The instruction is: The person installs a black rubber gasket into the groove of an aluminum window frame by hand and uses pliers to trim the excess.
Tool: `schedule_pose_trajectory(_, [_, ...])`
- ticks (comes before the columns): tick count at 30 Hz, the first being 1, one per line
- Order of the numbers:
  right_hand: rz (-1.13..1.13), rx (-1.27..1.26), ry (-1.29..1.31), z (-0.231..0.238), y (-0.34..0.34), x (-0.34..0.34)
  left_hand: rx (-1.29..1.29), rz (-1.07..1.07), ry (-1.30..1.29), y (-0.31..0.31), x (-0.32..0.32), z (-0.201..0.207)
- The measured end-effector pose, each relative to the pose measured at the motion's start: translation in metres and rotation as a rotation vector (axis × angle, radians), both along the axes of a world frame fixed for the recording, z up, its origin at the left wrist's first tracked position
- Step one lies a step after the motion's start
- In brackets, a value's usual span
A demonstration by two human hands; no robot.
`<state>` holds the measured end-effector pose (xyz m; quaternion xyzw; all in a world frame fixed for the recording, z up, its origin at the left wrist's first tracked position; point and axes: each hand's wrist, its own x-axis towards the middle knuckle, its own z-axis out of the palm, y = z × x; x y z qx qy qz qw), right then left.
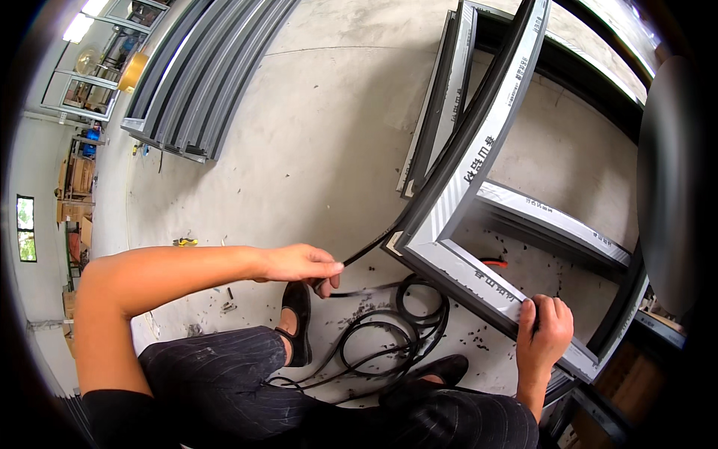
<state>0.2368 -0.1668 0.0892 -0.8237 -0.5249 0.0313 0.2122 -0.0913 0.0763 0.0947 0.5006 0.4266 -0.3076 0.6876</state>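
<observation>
A workshop: stacked grey profiles, a large grey frame, pale floor (dark scraps about it).

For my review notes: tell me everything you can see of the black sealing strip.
The black sealing strip is long, thin and looks like flexible rubber. The left hand pinches one stretch, which slants up to a corner of the dark grey frame. Slack lies in loose, overlapping loops on the floor near the black shoes. Its ends cannot be made out.
</observation>
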Motion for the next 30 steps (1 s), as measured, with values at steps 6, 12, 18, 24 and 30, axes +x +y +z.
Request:
schedule_pose_trajectory(6, [-0.021,0.052,-0.114,0.01,0.0,-0.022,-0.263,-0.244,0.029,0.019,-0.042,0.015])
schedule_pose_trajectory(12, [0.663,-0.092,0.0,0.013,-0.016,-0.064,-0.339,-0.4,-0.081,-0.015,-0.097,-0.047])
schedule_pose_trajectory(18, [0.636,-0.836,0.065,0.01,-0.041,-0.074,-0.129,0.087,-0.471,-0.005,-0.02,-0.08])
schedule_pose_trajectory(24, [0.469,-0.696,0.003,-0.028,0.009,-0.101,0.074,0.178,-0.477,-0.008,0.013,-0.083])
schedule_pose_trajectory(30, [0.24,-0.402,-0.208,-0.139,0.044,-0.076,-0.21,0.373,-0.504,-0.008,0.024,-0.088])
